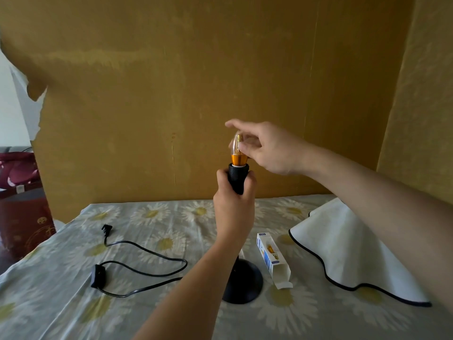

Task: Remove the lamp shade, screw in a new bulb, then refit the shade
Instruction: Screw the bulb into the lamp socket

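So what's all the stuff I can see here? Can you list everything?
bulb: one, clear with a gold collar, sitting in the socket
socket: one, black, top of the lamp
base: one, black, round, on the cloth
cord: one, black, with plug and switch, loose on the cloth at left
box: one, white and blue, open, lying right of the base
shade: one, white with dark trim, lying on the cloth at right
cloth: one, pale with daisies, covering the table
board: brown, standing behind the table
left hand: gripping the socket
right hand: fingers on the bulb
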Tool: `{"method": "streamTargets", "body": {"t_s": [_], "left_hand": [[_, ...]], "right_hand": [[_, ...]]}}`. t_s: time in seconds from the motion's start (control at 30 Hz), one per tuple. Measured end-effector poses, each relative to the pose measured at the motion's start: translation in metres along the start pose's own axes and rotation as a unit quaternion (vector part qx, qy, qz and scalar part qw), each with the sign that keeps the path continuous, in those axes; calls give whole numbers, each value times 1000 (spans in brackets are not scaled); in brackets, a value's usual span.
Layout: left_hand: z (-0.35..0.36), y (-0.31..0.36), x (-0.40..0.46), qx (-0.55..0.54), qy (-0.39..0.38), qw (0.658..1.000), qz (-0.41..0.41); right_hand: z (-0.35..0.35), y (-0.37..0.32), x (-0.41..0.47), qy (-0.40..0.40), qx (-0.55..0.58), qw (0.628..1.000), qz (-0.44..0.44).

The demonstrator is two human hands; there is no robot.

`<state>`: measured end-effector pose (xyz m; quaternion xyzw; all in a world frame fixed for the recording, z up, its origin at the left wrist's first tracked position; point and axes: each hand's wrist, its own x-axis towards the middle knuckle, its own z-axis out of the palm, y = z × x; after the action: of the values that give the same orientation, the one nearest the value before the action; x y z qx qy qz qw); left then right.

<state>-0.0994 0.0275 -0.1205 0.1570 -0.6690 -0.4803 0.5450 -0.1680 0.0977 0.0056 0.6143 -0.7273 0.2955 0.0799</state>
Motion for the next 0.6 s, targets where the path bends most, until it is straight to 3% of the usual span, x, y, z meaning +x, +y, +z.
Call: {"method": "streamTargets", "body": {"t_s": [0.17,0.3,0.47,0.6], "left_hand": [[0,1,-1,-2,-1,1000,-5],[-1,0,0,-3,-2,1000,-6],[-1,0,0,-9,-2,1000,-7],[-1,-1,0,-6,-4,1000,-6]], "right_hand": [[2,-5,-3,67,-24,997,-10],[8,-4,-3,62,-27,998,-8],[14,1,-2,1,92,996,2],[10,4,-5,16,154,988,-1]]}}
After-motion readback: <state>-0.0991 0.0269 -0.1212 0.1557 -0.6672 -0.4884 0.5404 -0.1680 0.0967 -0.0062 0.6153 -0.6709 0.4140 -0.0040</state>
